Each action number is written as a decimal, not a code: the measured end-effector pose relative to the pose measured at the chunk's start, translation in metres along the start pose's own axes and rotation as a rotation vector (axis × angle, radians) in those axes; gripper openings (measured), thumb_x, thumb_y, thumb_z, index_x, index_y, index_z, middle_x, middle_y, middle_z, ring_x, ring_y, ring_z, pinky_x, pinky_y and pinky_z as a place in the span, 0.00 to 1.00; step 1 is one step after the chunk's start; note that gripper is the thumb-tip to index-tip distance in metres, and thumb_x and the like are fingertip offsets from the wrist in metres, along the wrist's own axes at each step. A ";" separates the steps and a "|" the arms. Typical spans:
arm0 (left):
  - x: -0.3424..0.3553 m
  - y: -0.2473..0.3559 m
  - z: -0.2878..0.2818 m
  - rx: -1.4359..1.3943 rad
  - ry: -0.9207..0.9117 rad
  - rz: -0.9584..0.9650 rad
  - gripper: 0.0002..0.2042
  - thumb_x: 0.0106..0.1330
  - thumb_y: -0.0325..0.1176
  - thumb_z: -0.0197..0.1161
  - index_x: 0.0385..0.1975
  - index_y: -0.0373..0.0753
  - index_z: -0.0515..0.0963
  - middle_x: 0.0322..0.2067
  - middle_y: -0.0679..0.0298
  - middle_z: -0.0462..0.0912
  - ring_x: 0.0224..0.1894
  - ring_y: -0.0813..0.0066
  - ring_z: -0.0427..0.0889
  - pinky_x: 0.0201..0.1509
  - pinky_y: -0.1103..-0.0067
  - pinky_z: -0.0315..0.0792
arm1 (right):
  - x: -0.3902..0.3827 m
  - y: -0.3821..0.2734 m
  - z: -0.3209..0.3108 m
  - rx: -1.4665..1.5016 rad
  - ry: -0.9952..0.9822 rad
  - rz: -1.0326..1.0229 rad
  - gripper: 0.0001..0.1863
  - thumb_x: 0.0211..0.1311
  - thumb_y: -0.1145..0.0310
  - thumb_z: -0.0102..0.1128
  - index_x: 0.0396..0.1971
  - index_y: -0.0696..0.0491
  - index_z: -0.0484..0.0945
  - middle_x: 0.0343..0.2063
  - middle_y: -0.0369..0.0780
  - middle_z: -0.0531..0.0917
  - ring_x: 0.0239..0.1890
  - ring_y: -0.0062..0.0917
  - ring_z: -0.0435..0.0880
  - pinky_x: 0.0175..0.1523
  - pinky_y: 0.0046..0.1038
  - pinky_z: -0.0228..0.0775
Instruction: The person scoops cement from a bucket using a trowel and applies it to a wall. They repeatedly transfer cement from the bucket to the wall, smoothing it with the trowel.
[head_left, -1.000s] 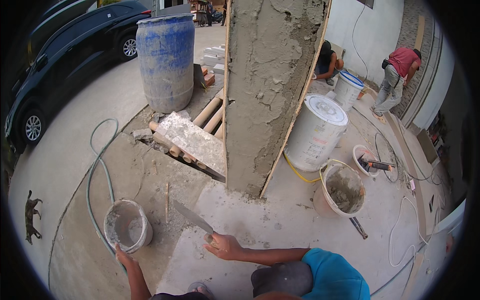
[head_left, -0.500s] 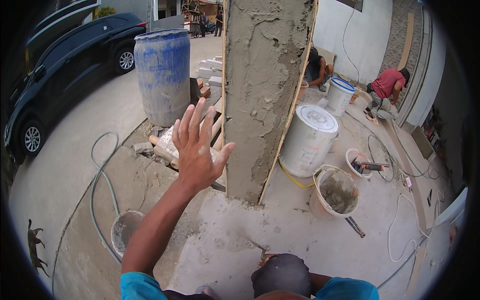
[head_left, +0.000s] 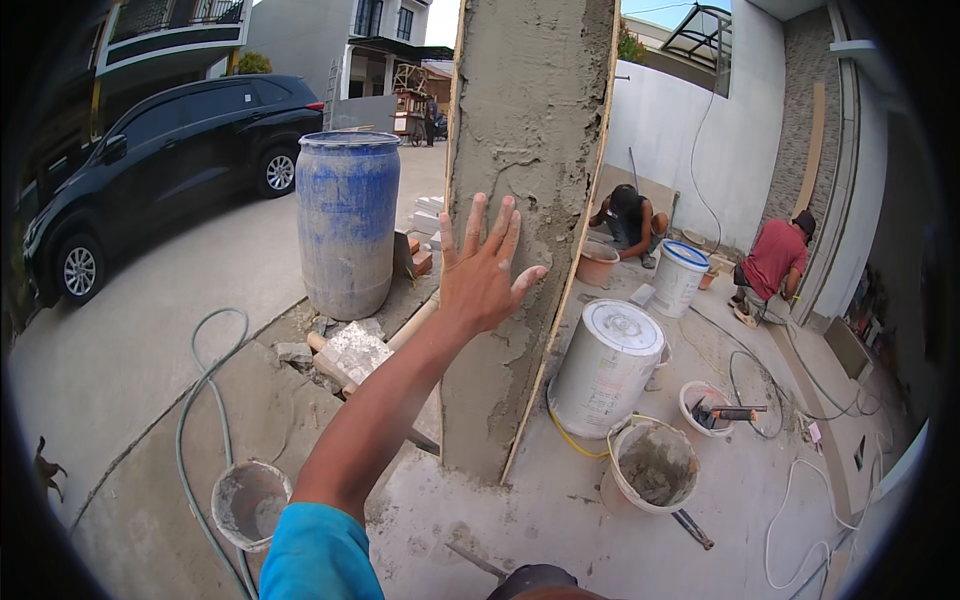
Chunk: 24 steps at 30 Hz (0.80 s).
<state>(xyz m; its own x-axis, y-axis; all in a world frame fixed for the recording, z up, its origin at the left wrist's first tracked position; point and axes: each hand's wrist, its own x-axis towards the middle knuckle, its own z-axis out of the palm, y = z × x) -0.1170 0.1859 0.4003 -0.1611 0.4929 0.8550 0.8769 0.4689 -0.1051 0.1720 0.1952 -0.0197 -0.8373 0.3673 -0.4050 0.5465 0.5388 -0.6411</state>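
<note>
A tall column (head_left: 535, 130) coated in rough wet grey mortar stands before me, with thin wooden strips along its edges. My left hand (head_left: 482, 285) is raised over its face, fingers spread, palm toward the mortar and holding nothing. Whether the palm touches the surface, I cannot tell. At the bottom edge, a thin metal tool (head_left: 475, 560) pokes out beside a dark rounded shape (head_left: 535, 580). My right hand does not show. Right of the column's foot stands a pail (head_left: 620, 492) of grey mortar, with pliers-like dark handles (head_left: 693, 530) on the floor beside it.
A large white bucket (head_left: 605, 375) and a tub of tools (head_left: 692, 420) stand right. A blue barrel (head_left: 345, 225), rubble (head_left: 355, 350), a hose (head_left: 190, 400) and another pail (head_left: 222, 500) lie left. Two people (head_left: 632, 220) (head_left: 775, 255) crouch behind; a black car (head_left: 190, 150) is parked left.
My left hand has moved right, from beside the column to over its face. The view has tilted up. Right-hand fingers at the metal tool, seen before, are now out of sight.
</note>
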 end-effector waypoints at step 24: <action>0.151 -0.047 -0.090 -0.106 -0.001 0.012 0.46 0.75 0.67 0.40 0.77 0.30 0.50 0.79 0.48 0.48 0.82 0.58 0.42 0.81 0.51 0.24 | 0.005 -0.018 -0.015 0.008 -0.037 -0.056 0.22 0.64 0.47 0.66 0.48 0.44 0.71 0.30 0.47 0.85 0.35 0.47 0.86 0.42 0.45 0.74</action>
<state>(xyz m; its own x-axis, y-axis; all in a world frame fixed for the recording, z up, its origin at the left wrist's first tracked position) -0.1415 0.1723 0.5802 -0.1506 0.4993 0.8532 0.9219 0.3826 -0.0612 0.1577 0.1989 -0.0004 -0.8669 0.3081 -0.3918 0.4984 0.5519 -0.6686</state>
